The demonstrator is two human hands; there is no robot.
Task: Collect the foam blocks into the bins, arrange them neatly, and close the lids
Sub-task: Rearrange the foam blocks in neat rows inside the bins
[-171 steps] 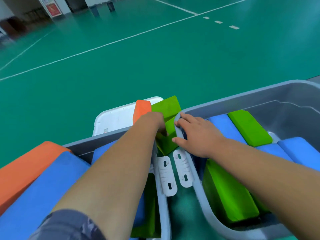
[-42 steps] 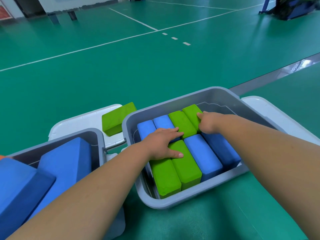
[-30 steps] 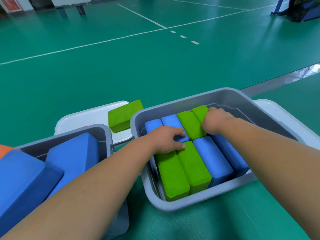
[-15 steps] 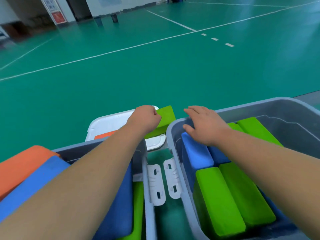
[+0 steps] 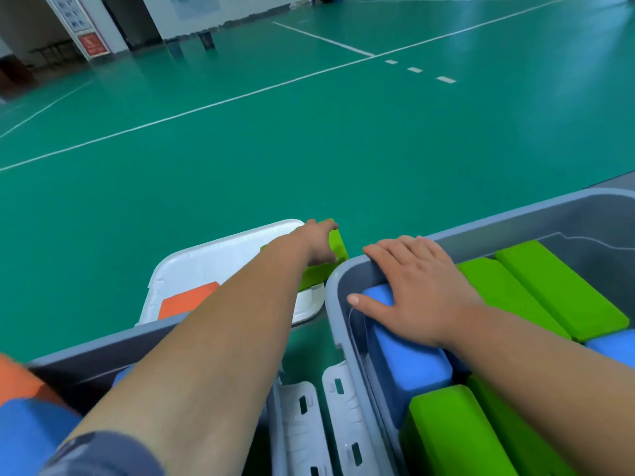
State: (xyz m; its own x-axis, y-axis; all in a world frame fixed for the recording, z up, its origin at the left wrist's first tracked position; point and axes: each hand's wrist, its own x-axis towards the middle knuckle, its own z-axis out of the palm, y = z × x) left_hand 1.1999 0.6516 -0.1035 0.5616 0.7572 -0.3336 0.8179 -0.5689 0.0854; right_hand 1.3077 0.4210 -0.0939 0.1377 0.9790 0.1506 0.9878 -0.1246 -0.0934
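Observation:
Two grey bins stand side by side before me. The right bin holds green foam blocks and blue foam blocks in rows. My right hand lies flat with spread fingers on the bin's far left corner and a blue block. My left hand reaches past the left bin and grips a loose green block lying on a white lid. An orange block also lies on that lid. The left bin holds blue and orange blocks.
White latch handles of both bins hang in the gap between them. Open green sports floor with white lines stretches ahead. A wall, a doorway and a sign stand at the far left back.
Both hands left the packed blocks in the right bin. My left hand reached out to the green block on the lid and closed on it; my right hand moved to the bin's corner.

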